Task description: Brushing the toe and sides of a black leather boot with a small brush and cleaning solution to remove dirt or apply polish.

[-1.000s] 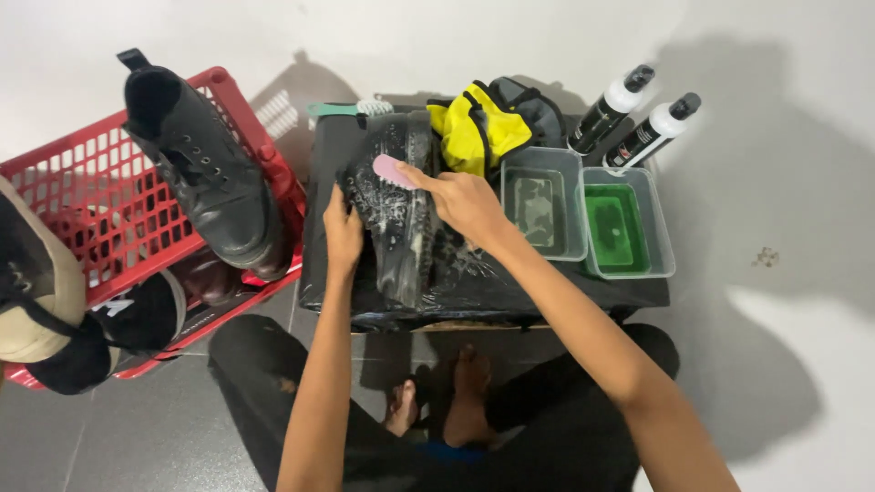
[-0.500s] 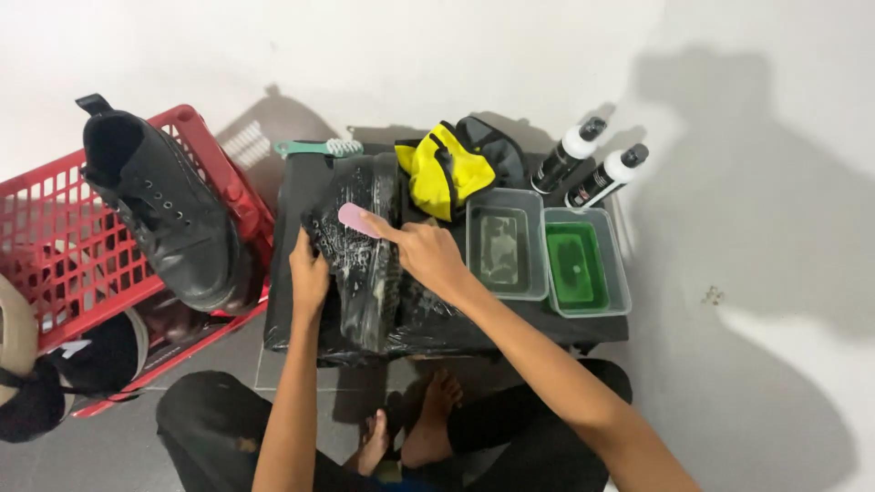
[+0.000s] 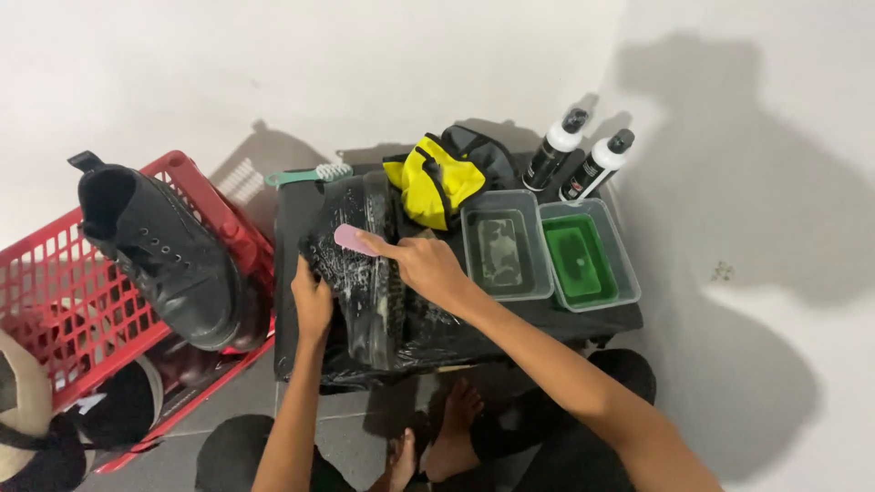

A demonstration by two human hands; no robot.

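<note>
— White walls close round your low black desk (image 3: 611,319), and on it lies the black boot (image 3: 369,273), sole side up, wet with white suds. How far would you say you are?

— You're mid-scrub. Foam covers the stretch under your right hand (image 3: 428,266), whose grip is clenched round the pink brush (image 3: 351,240); your left hand (image 3: 313,299) is pressed flat against the boot's near side, steadying it, holding nothing. The far end, beyond the brush, looks less lathered, and I'd judge rinsing and wiping are left. A second boot (image 3: 169,255) stands dry in the red basket (image 3: 46,301) to the left.

— And since half a second ago?

— Both hands keep their places on the boot and the brush has barely shifted. Your head has moved, so the tubs (image 3: 547,251) right of your grip sit nearer mid-view.
</note>
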